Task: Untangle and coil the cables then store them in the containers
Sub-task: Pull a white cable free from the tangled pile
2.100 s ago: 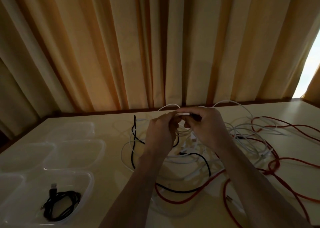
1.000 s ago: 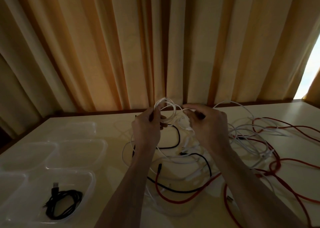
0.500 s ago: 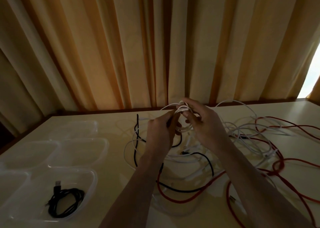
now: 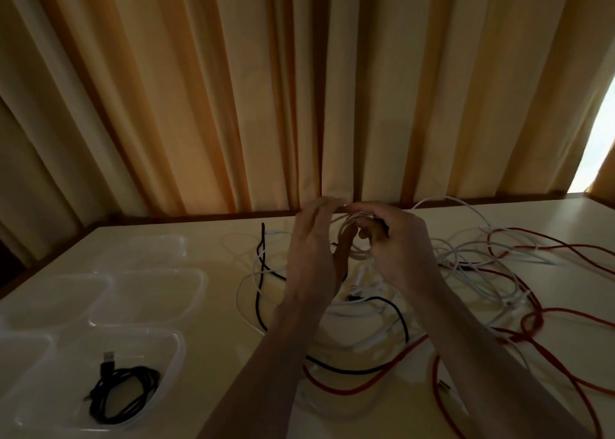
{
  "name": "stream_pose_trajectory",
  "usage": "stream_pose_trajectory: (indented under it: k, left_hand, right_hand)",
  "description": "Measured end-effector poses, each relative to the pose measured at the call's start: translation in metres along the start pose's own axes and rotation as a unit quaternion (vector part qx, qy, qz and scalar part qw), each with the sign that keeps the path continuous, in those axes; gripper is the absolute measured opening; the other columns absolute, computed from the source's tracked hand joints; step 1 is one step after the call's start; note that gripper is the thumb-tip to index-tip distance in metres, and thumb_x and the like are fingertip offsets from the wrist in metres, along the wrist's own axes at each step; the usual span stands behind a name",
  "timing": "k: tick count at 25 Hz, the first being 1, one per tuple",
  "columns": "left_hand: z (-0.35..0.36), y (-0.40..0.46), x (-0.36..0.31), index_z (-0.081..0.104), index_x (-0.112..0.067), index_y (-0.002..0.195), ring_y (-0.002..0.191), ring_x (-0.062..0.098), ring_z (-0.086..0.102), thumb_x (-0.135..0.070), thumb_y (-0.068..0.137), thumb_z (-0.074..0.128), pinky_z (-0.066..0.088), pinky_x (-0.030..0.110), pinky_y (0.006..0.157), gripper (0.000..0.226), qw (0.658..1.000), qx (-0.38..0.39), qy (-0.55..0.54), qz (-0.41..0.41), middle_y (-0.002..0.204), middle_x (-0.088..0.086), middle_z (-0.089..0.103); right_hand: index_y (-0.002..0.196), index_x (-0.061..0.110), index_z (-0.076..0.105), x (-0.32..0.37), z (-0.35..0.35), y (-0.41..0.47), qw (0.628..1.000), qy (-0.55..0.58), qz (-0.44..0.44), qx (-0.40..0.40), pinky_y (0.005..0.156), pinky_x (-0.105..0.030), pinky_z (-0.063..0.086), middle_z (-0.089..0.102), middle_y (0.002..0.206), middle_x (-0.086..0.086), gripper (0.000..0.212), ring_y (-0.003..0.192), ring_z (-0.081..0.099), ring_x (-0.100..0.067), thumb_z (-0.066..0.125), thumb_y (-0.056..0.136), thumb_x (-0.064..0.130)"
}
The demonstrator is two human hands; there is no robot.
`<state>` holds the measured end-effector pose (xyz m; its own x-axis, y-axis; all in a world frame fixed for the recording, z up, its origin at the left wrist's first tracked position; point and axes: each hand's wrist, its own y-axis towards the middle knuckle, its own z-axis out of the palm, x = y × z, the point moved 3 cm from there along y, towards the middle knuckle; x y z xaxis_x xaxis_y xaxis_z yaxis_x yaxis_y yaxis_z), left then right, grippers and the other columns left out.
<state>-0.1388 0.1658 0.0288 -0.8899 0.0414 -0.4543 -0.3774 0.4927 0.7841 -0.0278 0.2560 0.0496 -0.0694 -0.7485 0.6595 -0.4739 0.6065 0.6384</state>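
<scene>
Above the table's middle, my right hand point(image 4: 396, 249) grips a small coil of white cable point(image 4: 353, 239) with curled fingers. My left hand point(image 4: 311, 249) is beside it, fingers extended and blurred, touching the coil's left side. Below the hands lies a tangle of white cables point(image 4: 466, 255), a black cable point(image 4: 392, 308) and red cables point(image 4: 532, 322). A coiled black cable point(image 4: 123, 393) lies in the nearest clear container point(image 4: 173, 348) at the lower left.
Several more clear plastic containers point(image 4: 146, 292) sit on the left of the cream table point(image 4: 219, 355). Orange curtains point(image 4: 299, 89) hang behind the table's far edge. Red cable loops spread to the right edge.
The white cable has gone from a loose loop between both hands to a tighter coil in my right hand. My left hand's fingers have straightened and moved up along the coil.
</scene>
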Motion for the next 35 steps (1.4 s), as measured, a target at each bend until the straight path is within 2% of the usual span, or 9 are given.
stream_pose_trajectory:
  k: [3, 7, 10, 16, 20, 24, 27, 30, 35]
  left_hand:
    - [0.003, 0.001, 0.0, 0.058, -0.018, 0.141, 0.108, 0.009, 0.067, -0.017, 0.102, 0.061, 0.056, 0.029, 0.092, 0.039, 0.999, 0.042, -0.005, -0.005, 0.119, -0.003, 0.073]
    - [0.001, -0.001, -0.005, 0.069, -0.018, 0.125, 0.086, -0.002, 0.071, -0.022, 0.106, 0.057, 0.054, 0.013, 0.076, 0.023, 0.996, 0.044, -0.069, -0.035, 0.096, -0.01, 0.076]
    - [-0.001, 0.002, -0.002, 0.075, -0.014, 0.114, 0.084, -0.008, 0.07, -0.023, 0.105, 0.06, 0.049, 0.006, 0.073, 0.019, 0.988, 0.083, -0.109, -0.073, 0.092, -0.012, 0.077]
    - [-0.003, 0.007, -0.001, 0.078, -0.024, 0.097, 0.094, 0.011, 0.074, -0.037, 0.103, 0.06, 0.059, 0.033, 0.092, 0.023, 0.925, 0.169, -0.274, -0.203, 0.093, -0.009, 0.079]
    - [-0.011, 0.007, -0.002, 0.079, -0.023, 0.096, 0.07, -0.005, 0.064, -0.033, 0.105, 0.058, 0.047, 0.012, 0.067, 0.025, 0.92, 0.066, -0.295, -0.25, 0.075, -0.017, 0.074]
    - [-0.017, 0.006, 0.023, 0.081, -0.019, 0.092, 0.078, 0.011, 0.064, -0.037, 0.101, 0.063, 0.049, 0.028, 0.075, 0.027, 0.809, -0.056, -0.439, -0.386, 0.083, -0.002, 0.075]
    - [-0.018, 0.007, 0.03, 0.08, -0.014, 0.1, 0.074, 0.015, 0.054, -0.04, 0.099, 0.065, 0.044, 0.03, 0.068, 0.03, 0.781, -0.089, -0.472, -0.398, 0.081, 0.003, 0.066]
    - [-0.022, 0.007, 0.034, 0.081, -0.025, 0.096, 0.074, 0.01, 0.056, -0.042, 0.1, 0.064, 0.045, 0.031, 0.066, 0.025, 0.812, -0.131, -0.406, -0.398, 0.077, -0.004, 0.07]
    - [-0.028, 0.006, 0.039, 0.076, -0.033, 0.084, 0.056, 0.009, 0.059, -0.044, 0.104, 0.056, 0.053, 0.038, 0.059, 0.03, 0.939, -0.139, -0.142, -0.281, 0.063, -0.008, 0.067]
  right_hand:
    - [0.113, 0.021, 0.078, 0.002, 0.0, 0.0, 0.999, 0.003, -0.029, -0.018, 0.074, -0.004, 0.046, 0.067, 0.088, 0.02, 0.029, 0.084, 0.066, 0.005, 0.062, 0.099, 0.0]
    - [0.113, 0.02, 0.078, 0.0, 0.0, 0.003, 0.996, -0.016, -0.081, -0.042, 0.079, -0.017, 0.052, 0.066, 0.102, 0.007, 0.029, 0.087, 0.066, -0.006, 0.065, 0.097, 0.0]
    - [0.116, 0.019, 0.078, 0.001, -0.003, 0.002, 0.995, -0.011, -0.092, -0.048, 0.081, -0.014, 0.052, 0.069, 0.103, 0.006, 0.035, 0.093, 0.066, -0.003, 0.064, 0.095, -0.005]
    - [0.112, 0.021, 0.079, 0.003, -0.007, 0.002, 0.994, 0.046, -0.069, -0.068, 0.083, -0.005, 0.046, 0.074, 0.104, 0.01, 0.026, 0.1, 0.066, 0.005, 0.07, 0.095, 0.004]
    - [0.128, 0.028, 0.07, -0.004, -0.002, 0.003, 0.997, 0.068, 0.018, -0.039, 0.081, -0.014, 0.053, 0.071, 0.112, 0.018, 0.029, 0.102, 0.066, 0.006, 0.067, 0.1, 0.035]
    - [0.133, 0.035, 0.062, -0.007, 0.012, -0.002, 0.976, 0.134, 0.135, 0.109, 0.088, -0.024, 0.056, 0.075, 0.106, 0.02, 0.044, 0.099, 0.068, 0.007, 0.073, 0.093, 0.046]
    - [0.125, 0.037, 0.069, -0.003, 0.028, -0.012, 0.97, 0.056, 0.087, 0.222, 0.085, -0.027, 0.059, 0.075, 0.101, 0.017, 0.034, 0.093, 0.07, 0.003, 0.077, 0.091, 0.039]
    - [0.103, 0.03, 0.081, -0.003, 0.028, -0.011, 0.977, 0.012, 0.046, 0.207, 0.073, -0.023, 0.054, 0.074, 0.084, 0.011, 0.011, 0.081, 0.067, -0.003, 0.075, 0.094, 0.033]
    - [0.101, 0.036, 0.082, -0.019, 0.013, 0.001, 0.992, -0.103, 0.022, 0.068, 0.078, -0.011, 0.032, 0.053, 0.095, 0.008, 0.017, 0.095, 0.043, -0.01, 0.079, 0.086, 0.044]
